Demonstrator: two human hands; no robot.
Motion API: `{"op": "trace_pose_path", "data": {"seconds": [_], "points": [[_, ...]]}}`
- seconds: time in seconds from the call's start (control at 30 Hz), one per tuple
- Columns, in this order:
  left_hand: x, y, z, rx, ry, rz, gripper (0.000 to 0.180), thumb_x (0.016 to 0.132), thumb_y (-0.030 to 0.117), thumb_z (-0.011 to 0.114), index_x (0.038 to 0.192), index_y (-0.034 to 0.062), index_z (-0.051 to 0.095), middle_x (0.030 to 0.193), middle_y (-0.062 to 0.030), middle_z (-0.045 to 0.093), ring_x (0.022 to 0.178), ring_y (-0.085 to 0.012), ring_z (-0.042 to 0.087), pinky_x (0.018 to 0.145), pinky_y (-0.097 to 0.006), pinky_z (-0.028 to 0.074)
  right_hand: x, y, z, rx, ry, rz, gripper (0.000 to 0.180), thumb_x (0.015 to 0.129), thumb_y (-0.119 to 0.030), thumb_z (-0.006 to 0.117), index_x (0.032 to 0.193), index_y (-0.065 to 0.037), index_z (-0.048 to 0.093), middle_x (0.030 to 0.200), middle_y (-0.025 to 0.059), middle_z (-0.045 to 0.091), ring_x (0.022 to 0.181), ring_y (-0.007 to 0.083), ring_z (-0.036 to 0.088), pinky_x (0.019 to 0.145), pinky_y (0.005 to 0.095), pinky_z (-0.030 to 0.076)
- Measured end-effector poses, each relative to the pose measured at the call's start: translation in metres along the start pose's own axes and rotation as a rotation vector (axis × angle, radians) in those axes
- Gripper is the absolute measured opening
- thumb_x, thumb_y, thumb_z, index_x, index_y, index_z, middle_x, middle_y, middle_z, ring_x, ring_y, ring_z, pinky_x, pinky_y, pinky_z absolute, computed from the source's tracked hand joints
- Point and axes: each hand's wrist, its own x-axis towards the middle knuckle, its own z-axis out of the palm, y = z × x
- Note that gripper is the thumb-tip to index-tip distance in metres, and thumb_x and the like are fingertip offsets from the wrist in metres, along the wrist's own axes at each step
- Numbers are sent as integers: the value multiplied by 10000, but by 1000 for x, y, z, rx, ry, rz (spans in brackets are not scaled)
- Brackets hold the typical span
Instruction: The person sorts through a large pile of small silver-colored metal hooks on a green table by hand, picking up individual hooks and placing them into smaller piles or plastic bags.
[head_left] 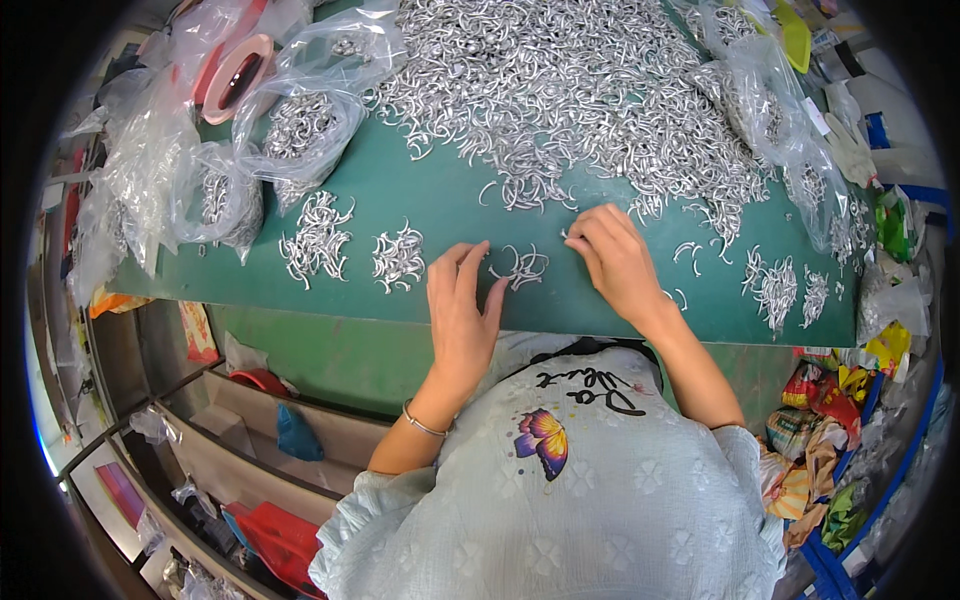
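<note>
My left hand [462,305] rests at the table's near side, its thumb and fingers apart with nothing between them. Just beyond its fingertips lies a small pile of curved silver metal pieces [524,267]. To the right, my right hand [618,265] is closed in a pinch, and the tip of a small silver metal piece [564,233] shows at its fingertips; most of it is hidden. Left of my left hand are two more small piles, a nearer one [398,257] and a larger one [318,238].
A large heap of the same curved pieces [560,80] covers the far part of the green table [420,180]. Clear plastic bags of pieces [300,130] stand at the left, others [760,110] at the right. Small piles [773,290] lie near the right edge. A pink oval object [238,80] sits far left.
</note>
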Motion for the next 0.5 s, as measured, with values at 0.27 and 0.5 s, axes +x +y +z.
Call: {"op": "trace_pose_path", "data": {"seconds": [0.27,0.5], "points": [[-1,-6,1,13,-48,41,464,785,4,697,1230,42,570,1259,-145,517,1178,-343,482,986,-437,377,1,-3,5,24,42,153,135,791,-7,680,895,-6,595,881,126,582,839,328,568,729,420,476],[6,4,36,198,-221,277,325,791,111,713,1109,139,654,1302,-72,514,1274,-312,432,1058,-649,201,-18,3,-23,-77,17,196,159,787,-2,686,930,-1,616,859,128,588,830,332,571,731,416,475]]}}
